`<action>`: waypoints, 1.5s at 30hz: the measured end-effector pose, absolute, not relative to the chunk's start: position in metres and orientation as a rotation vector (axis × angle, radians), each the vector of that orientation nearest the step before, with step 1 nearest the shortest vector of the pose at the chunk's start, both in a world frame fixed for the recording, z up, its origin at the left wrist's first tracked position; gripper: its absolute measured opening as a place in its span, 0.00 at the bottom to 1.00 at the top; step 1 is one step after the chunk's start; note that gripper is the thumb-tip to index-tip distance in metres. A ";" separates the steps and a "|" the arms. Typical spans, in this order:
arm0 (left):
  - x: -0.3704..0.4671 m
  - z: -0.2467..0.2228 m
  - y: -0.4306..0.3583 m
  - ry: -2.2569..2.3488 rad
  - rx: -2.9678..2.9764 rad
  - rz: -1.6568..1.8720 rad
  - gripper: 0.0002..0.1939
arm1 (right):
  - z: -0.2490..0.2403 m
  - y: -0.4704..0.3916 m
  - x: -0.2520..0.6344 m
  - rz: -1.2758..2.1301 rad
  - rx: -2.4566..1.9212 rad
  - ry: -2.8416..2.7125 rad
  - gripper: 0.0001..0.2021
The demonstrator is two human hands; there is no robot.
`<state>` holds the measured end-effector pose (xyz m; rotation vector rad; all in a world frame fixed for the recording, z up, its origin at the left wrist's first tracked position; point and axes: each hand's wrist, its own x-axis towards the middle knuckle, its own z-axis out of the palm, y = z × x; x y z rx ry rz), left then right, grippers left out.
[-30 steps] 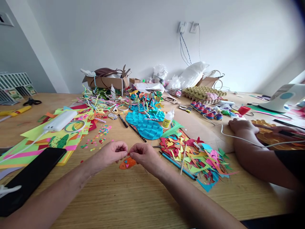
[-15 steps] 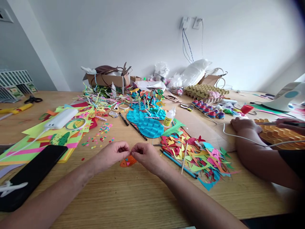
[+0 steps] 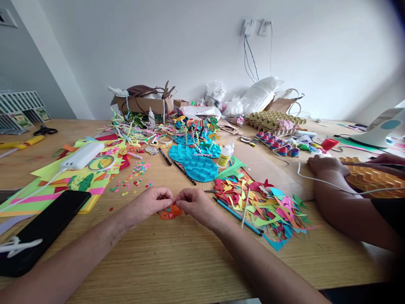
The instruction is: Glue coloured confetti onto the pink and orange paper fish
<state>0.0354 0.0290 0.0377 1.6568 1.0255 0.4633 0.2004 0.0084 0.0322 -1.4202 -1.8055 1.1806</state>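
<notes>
An orange paper fish [image 3: 171,213] with small coloured bits on its body is at the front middle of the table. My left hand [image 3: 156,200] is closed in a pinch at the fish's upper edge. From the other side, my right hand [image 3: 193,204] pinches close by, thumb and index finger together at the same edge. The two sets of fingertips nearly meet and partly hide the fish's top. Any smaller piece between them is too small to make out. Beyond my hands are scattered paper confetti dots [image 3: 139,169] and a black marker [image 3: 165,157].
Paper scraps [image 3: 253,207] and blue pencils [image 3: 238,216] lie to the right, below a glue bottle [image 3: 224,156] and blue paper discs [image 3: 201,169]. A black phone [image 3: 47,230] and coloured sheets [image 3: 28,194] are at left. At right, another person's hand [image 3: 327,164] rests by an orange egg tray [image 3: 373,181].
The view has shifted slightly. My fingertips have parted a little, and more of the fish's upper edge shows between them.
</notes>
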 end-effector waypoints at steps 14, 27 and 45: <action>0.015 0.018 -0.001 1.101 2.470 0.485 0.12 | 0.051 0.018 0.204 0.626 -1.481 -2.604 0.10; 0.010 -0.002 -0.001 1.044 2.632 0.639 0.15 | 0.054 0.028 0.186 0.403 -1.464 -2.956 0.12; 0.010 -0.002 0.000 1.036 2.570 0.606 0.15 | 0.049 0.033 0.181 0.378 -1.432 -3.023 0.12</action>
